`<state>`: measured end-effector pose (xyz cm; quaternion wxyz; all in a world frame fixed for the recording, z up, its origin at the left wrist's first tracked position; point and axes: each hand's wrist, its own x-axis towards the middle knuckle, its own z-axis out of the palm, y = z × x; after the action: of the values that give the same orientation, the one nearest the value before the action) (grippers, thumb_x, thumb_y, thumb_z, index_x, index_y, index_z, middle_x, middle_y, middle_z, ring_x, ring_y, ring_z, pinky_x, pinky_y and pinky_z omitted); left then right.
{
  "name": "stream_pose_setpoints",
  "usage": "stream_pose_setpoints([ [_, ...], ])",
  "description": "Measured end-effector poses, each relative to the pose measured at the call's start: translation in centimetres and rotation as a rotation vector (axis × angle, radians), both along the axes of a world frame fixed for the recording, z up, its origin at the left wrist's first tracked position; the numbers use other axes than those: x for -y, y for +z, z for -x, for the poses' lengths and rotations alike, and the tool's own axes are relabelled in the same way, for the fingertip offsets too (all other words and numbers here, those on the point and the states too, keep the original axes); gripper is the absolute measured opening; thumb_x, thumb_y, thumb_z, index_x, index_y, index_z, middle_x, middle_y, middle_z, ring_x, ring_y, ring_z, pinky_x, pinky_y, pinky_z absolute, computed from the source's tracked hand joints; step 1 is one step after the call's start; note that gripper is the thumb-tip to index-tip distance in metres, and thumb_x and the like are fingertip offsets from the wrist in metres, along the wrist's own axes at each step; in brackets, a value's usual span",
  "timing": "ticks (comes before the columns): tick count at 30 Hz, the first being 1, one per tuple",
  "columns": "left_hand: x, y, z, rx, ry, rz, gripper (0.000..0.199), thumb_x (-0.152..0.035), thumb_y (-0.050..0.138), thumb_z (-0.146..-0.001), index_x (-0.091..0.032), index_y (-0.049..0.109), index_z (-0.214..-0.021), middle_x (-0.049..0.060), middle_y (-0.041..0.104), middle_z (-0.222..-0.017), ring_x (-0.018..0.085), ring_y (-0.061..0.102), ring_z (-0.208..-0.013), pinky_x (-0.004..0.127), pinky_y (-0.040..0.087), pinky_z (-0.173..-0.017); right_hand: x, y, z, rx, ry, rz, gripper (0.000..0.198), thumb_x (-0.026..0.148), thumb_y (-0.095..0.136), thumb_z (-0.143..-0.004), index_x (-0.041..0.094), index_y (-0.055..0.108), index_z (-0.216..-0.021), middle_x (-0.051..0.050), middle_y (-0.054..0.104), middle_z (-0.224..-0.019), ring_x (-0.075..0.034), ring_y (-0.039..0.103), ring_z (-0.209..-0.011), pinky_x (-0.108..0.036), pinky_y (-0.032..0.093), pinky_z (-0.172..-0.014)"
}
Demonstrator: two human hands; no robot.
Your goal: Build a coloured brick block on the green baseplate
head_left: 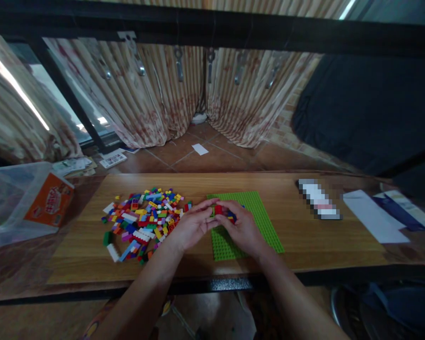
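Observation:
My left hand (194, 225) and my right hand (243, 230) meet above the left part of a green studded baseplate (248, 248). Between their fingertips is a red toy brick (218, 209), with both hands closed on it. A bit of green shows beside the brick; whether it is another brick or the baseplate I cannot tell. Blue and yellow bricks (231, 216) peek out by my right fingers, mostly hidden, and I cannot tell if they are held or lie on the plate. Left of my left hand spreads a pile of mixed coloured bricks (141, 222).
A clear plastic bin (10, 198) with an orange label stands at the left. On the right of the wooden board (318, 245) lies a phone-like object (318, 199), its face pixelated. White paper (373, 217) lies farther right. A dark bar (212, 30) with hanging clips crosses above.

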<state>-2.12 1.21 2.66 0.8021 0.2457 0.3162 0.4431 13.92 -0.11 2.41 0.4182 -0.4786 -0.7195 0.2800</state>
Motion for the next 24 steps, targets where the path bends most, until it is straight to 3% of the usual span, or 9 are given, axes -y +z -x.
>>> stream_pose_setpoints([
  [8, -0.2, -0.5, -0.2, -0.063, -0.05, -0.043, 0.029, -0.016, 0.066, -0.081, -0.015, 0.066, -0.11, 0.01, 0.071, -0.104, 0.017, 0.069, -0.086, 0.035, 0.052, -0.088, -0.3, 0.6, -1.5, 0.159, -0.025, -0.046, 0.017, 0.025, 0.06, -0.084, 0.023, 0.064, -0.101, -0.005, 0.066, -0.099, -0.02, 0.06, -0.095, -0.039, 0.049, -0.085],
  [12, -0.5, -0.5, -0.1, -0.135, -0.036, -0.064, 0.026, -0.016, 0.065, -0.082, -0.013, 0.066, -0.107, 0.013, 0.071, -0.105, 0.019, 0.069, -0.092, 0.034, 0.052, -0.088, -1.1, 0.0, -3.5, 0.132, -0.199, -0.036, 0.02, 0.026, 0.06, -0.081, 0.02, 0.064, -0.1, -0.008, 0.065, -0.098, -0.022, 0.062, -0.09, -0.041, 0.05, -0.084],
  [16, -0.9, -0.6, 0.2, -0.241, 0.027, -0.095, 0.022, -0.018, 0.065, -0.082, -0.013, 0.066, -0.103, 0.011, 0.072, -0.098, 0.016, 0.069, -0.08, 0.03, 0.053, -0.077, -1.8, -0.5, -5.4, 0.065, -0.339, 0.052, 0.024, 0.025, 0.058, -0.078, 0.015, 0.065, -0.098, -0.009, 0.067, -0.088, -0.02, 0.062, -0.078, -0.039, 0.052, -0.077],
  [20, -1.0, -0.6, 0.1, -0.329, 0.028, -0.114, 0.023, -0.022, 0.067, -0.081, -0.013, 0.066, -0.102, 0.01, 0.071, -0.096, 0.013, 0.068, -0.07, 0.024, 0.051, -0.064, -1.9, -0.7, -5.7, 0.027, -0.346, 0.144, 0.026, 0.024, 0.057, -0.075, 0.014, 0.067, -0.096, -0.008, 0.068, -0.086, -0.019, 0.062, -0.075, -0.038, 0.052, -0.075],
  [24, -0.9, -0.5, -0.1, -0.364, 0.023, -0.123, 0.024, -0.025, 0.067, -0.081, -0.014, 0.065, -0.102, 0.01, 0.071, -0.097, 0.012, 0.067, -0.069, 0.023, 0.05, -0.062, -1.8, -0.9, -5.4, 0.011, -0.316, 0.162, 0.031, 0.025, 0.057, -0.075, 0.015, 0.066, -0.103, -0.006, 0.068, -0.084, -0.017, 0.062, -0.073, -0.036, 0.051, -0.073],
])
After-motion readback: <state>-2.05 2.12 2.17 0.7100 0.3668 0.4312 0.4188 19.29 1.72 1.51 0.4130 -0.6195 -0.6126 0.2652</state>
